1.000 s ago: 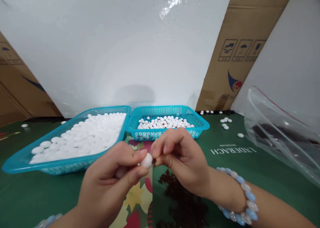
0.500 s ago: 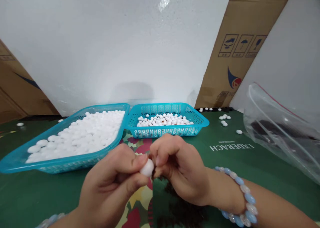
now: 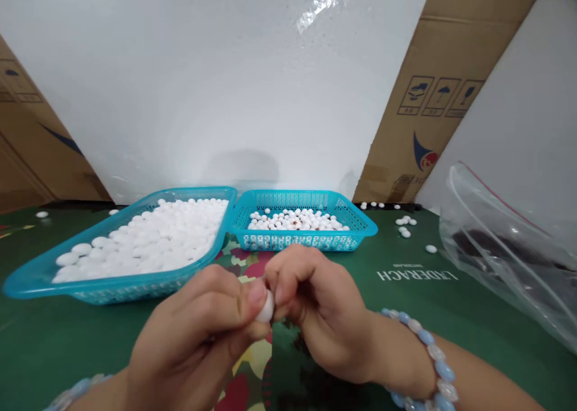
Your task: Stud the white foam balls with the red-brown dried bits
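A small white ball (image 3: 267, 307), foam-like, is pinched between the thumb and fingers of my left hand (image 3: 193, 333). Just right of it my right hand (image 3: 322, 315) is closed, its fingertips pressed up against the ball's side. A pinch of dark brown fibres shows partly at those fingertips; the fingers hide most of it. Below my right hand a pile of loose dark brown fibres (image 3: 315, 387) lies on the green surface (image 3: 406, 333), in shadow. Both wrists carry beaded bracelets.
A blue basket (image 3: 90, 292) heaped with white balls stands at left. Beside it, a smaller blue basket (image 3: 302, 241) holds smaller white balls with brown bits. Several loose balls (image 3: 406, 221) lie at right, near a clear zip bag (image 3: 509, 243) with dark contents. A white board (image 3: 225, 86) stands behind.
My left thumb has shifted further over the ball, covering more of it. The right fingertips have closed in on the ball's side, and less brown fibre shows. The camera view has tipped slightly upward.
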A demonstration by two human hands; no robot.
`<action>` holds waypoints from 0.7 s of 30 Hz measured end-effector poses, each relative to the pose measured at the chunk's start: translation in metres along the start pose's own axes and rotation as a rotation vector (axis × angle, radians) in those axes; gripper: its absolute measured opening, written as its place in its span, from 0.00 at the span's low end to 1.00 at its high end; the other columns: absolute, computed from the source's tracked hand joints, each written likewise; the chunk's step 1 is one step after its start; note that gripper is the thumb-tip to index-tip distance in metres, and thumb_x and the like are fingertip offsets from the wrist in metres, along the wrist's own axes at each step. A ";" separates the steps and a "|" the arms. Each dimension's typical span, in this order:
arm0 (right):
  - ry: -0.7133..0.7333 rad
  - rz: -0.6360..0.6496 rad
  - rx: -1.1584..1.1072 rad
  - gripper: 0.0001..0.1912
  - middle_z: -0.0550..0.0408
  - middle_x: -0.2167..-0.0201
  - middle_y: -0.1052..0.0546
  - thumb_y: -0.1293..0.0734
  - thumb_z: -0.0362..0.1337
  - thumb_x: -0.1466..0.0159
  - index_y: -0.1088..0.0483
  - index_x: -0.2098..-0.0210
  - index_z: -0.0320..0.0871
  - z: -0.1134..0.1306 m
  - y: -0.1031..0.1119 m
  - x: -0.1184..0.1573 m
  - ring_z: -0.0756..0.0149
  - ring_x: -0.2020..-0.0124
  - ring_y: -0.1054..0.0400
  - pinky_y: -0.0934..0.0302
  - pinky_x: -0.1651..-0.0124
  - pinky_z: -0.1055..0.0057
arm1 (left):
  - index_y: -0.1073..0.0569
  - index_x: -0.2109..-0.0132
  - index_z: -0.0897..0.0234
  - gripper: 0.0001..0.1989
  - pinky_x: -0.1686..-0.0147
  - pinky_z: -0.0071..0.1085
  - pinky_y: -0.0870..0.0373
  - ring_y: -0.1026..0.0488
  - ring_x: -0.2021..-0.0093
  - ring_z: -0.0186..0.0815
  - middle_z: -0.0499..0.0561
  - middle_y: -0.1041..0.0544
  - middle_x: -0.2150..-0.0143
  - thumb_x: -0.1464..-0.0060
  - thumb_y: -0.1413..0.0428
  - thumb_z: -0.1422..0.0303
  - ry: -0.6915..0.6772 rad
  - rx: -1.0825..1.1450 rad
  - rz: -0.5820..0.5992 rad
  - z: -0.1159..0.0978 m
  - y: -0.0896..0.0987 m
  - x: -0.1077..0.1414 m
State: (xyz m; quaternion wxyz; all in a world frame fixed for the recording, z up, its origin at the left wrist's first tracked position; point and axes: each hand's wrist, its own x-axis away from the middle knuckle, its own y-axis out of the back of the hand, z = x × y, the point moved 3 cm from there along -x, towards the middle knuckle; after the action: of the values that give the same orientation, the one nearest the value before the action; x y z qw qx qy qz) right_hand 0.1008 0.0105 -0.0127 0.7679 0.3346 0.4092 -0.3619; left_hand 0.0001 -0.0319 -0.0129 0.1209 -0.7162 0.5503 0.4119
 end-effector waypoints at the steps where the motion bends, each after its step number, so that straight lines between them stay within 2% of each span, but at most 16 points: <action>1: -0.004 -0.005 -0.016 0.10 0.60 0.79 0.42 0.46 0.23 0.49 0.50 0.78 0.44 0.001 -0.001 -0.002 0.77 0.78 0.45 0.45 0.77 0.81 | 0.32 0.77 0.53 0.10 0.85 0.22 0.42 0.40 0.83 0.26 0.42 0.36 0.84 0.63 0.49 0.76 -0.085 -0.038 0.031 -0.003 0.001 -0.003; 3: -0.022 -0.024 -0.043 0.09 0.60 0.79 0.43 0.45 0.24 0.49 0.50 0.78 0.44 0.001 -0.001 -0.006 0.76 0.78 0.45 0.45 0.77 0.80 | 0.33 0.73 0.55 0.08 0.85 0.20 0.43 0.39 0.83 0.25 0.42 0.37 0.83 0.60 0.50 0.76 -0.202 -0.104 0.051 -0.007 0.003 -0.009; 5: -0.058 -0.064 -0.053 0.08 0.60 0.78 0.43 0.44 0.27 0.49 0.50 0.76 0.45 0.000 0.003 -0.011 0.76 0.77 0.44 0.44 0.76 0.79 | 0.34 0.73 0.57 0.06 0.85 0.20 0.44 0.39 0.81 0.25 0.42 0.36 0.81 0.60 0.51 0.74 -0.151 -0.082 0.036 -0.006 0.004 -0.016; 7: -0.142 -0.090 -0.010 0.09 0.60 0.76 0.43 0.42 0.30 0.50 0.50 0.74 0.44 -0.006 0.012 -0.017 0.76 0.77 0.43 0.44 0.75 0.79 | 0.37 0.73 0.59 0.04 0.85 0.19 0.45 0.41 0.82 0.23 0.43 0.32 0.75 0.58 0.52 0.74 -0.057 0.044 0.022 -0.001 0.003 -0.024; 9: -0.291 -0.006 0.138 0.10 0.59 0.75 0.42 0.40 0.33 0.51 0.50 0.74 0.43 -0.017 0.024 -0.021 0.76 0.76 0.41 0.43 0.75 0.77 | 0.41 0.73 0.59 0.04 0.86 0.20 0.47 0.44 0.85 0.22 0.43 0.31 0.72 0.57 0.54 0.75 0.023 0.192 -0.027 0.007 0.005 -0.033; 10: -0.379 0.124 0.274 0.09 0.57 0.73 0.40 0.40 0.34 0.51 0.48 0.73 0.42 -0.024 0.029 -0.022 0.75 0.76 0.41 0.43 0.75 0.76 | 0.43 0.73 0.60 0.05 0.86 0.20 0.48 0.45 0.86 0.21 0.43 0.30 0.73 0.57 0.55 0.76 0.051 0.253 -0.084 0.011 0.008 -0.039; 11: -0.463 0.308 0.428 0.08 0.55 0.71 0.38 0.40 0.34 0.51 0.46 0.72 0.41 -0.033 0.033 -0.021 0.73 0.74 0.40 0.44 0.74 0.75 | 0.44 0.74 0.60 0.07 0.87 0.21 0.50 0.46 0.88 0.21 0.42 0.31 0.75 0.58 0.55 0.78 0.079 0.292 -0.158 0.016 0.012 -0.044; 13: -0.584 0.749 0.686 0.09 0.51 0.68 0.36 0.40 0.32 0.51 0.42 0.68 0.38 -0.050 0.036 -0.011 0.69 0.69 0.40 0.45 0.72 0.73 | 0.44 0.74 0.61 0.12 0.87 0.21 0.53 0.47 0.89 0.19 0.39 0.34 0.80 0.61 0.59 0.84 0.139 0.327 -0.321 0.026 0.021 -0.054; 15: -0.634 1.036 0.752 0.12 0.51 0.70 0.33 0.38 0.30 0.54 0.37 0.68 0.38 -0.062 0.035 0.000 0.67 0.70 0.40 0.46 0.73 0.73 | 0.42 0.76 0.63 0.15 0.87 0.21 0.56 0.48 0.89 0.18 0.38 0.39 0.83 0.65 0.63 0.87 0.178 0.336 -0.410 0.034 0.028 -0.062; 17: -0.641 1.166 0.723 0.13 0.53 0.72 0.32 0.36 0.29 0.56 0.35 0.69 0.39 -0.070 0.029 0.009 0.68 0.73 0.39 0.47 0.75 0.74 | 0.40 0.78 0.65 0.14 0.87 0.22 0.57 0.48 0.90 0.19 0.39 0.44 0.87 0.65 0.63 0.86 0.197 0.326 -0.396 0.039 0.030 -0.066; 19: -0.631 1.242 0.714 0.14 0.52 0.71 0.32 0.37 0.29 0.55 0.35 0.67 0.39 -0.075 0.022 0.014 0.69 0.73 0.40 0.48 0.76 0.75 | 0.40 0.83 0.65 0.11 0.87 0.24 0.59 0.50 0.89 0.21 0.40 0.48 0.89 0.62 0.60 0.80 0.218 0.253 -0.319 0.043 0.030 -0.066; 21: -0.621 1.288 0.715 0.13 0.51 0.70 0.32 0.38 0.28 0.53 0.35 0.66 0.38 -0.078 0.017 0.016 0.69 0.72 0.40 0.48 0.76 0.76 | 0.44 0.88 0.64 0.13 0.87 0.25 0.60 0.52 0.89 0.23 0.41 0.51 0.91 0.60 0.57 0.73 0.263 0.141 -0.220 0.048 0.027 -0.064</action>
State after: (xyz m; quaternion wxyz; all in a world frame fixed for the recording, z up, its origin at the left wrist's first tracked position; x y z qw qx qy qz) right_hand 0.0916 0.0777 -0.0574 0.7511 0.6150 -0.2379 -0.0332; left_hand -0.0497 0.0321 0.0103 0.1420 -0.8094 0.5073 0.2594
